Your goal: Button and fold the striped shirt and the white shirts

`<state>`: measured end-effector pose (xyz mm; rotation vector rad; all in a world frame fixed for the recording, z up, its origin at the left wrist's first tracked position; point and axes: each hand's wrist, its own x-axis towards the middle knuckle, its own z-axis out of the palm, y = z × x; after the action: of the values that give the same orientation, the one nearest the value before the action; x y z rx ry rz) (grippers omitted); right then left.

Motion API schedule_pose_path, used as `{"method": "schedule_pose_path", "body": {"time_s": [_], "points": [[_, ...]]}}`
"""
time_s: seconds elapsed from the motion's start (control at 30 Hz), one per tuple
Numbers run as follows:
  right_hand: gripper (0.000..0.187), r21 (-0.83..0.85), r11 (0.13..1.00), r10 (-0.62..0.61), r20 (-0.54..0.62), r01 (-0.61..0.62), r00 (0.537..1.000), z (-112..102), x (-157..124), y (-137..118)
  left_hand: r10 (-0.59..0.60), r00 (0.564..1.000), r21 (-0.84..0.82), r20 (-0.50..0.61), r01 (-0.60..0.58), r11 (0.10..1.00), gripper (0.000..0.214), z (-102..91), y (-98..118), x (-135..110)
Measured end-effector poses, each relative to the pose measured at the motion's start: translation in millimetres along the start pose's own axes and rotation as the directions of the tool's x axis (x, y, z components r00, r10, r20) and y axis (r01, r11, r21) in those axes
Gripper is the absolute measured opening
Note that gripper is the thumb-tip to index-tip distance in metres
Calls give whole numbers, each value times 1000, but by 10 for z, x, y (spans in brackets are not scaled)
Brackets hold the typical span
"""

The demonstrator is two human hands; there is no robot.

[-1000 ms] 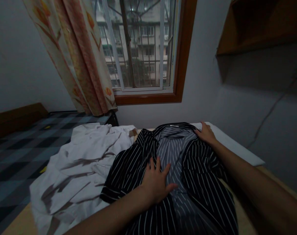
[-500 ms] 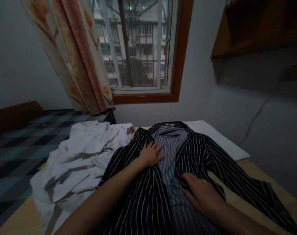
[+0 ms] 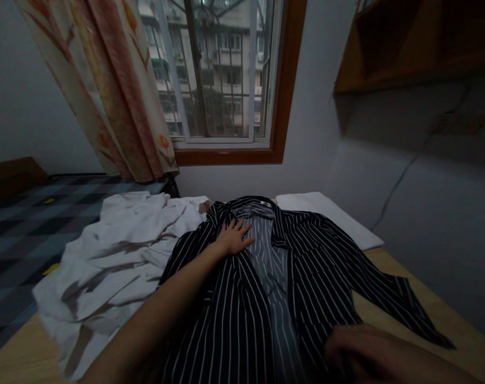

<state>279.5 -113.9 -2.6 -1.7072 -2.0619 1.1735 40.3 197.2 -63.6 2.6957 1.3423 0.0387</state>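
Observation:
A black shirt with white pinstripes lies open and face up on a wooden surface, its grey striped inside showing down the middle. My left hand rests flat on the left front panel near the collar, fingers stretched out. My right hand lies low on the shirt's right front near the bottom edge of the view; it is blurred and dark, so its fingers are unclear. The right sleeve is spread out toward the right.
A crumpled white garment with dark markings lies left of the shirt. A white folded cloth sits behind it by the wall. A checkered bed is at left. Window, floral curtain and wooden shelf stand beyond.
My right hand slid from the shirt's far shoulder down its front toward me. My left hand moved up toward the collar. The right sleeve now lies spread out flat.

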Motion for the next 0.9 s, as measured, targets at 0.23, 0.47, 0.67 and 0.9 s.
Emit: {"method": "schedule_pose_path", "body": {"time_s": [0.23, 0.47, 0.67, 0.9], "points": [[29, -18, 1000, -31, -579, 25, 815, -681, 1135, 109, -102, 974, -75, -204, 88, 993, 44, -402, -1, 7], [54, -241, 868, 176, -668, -435, 723, -753, 2385, 17, -641, 731, -383, -234, 537, 752, 61, -522, -198, 435], [23, -262, 862, 227, -567, -434, 792, -960, 2727, 285, -660, 715, -446, -233, 524, 725, 47, -506, -372, 763], [25, -161, 895, 226, -642, -417, 732, -1802, 2752, 565, -653, 616, -508, -441, 428, 747, 35, -813, -638, 961]]}}
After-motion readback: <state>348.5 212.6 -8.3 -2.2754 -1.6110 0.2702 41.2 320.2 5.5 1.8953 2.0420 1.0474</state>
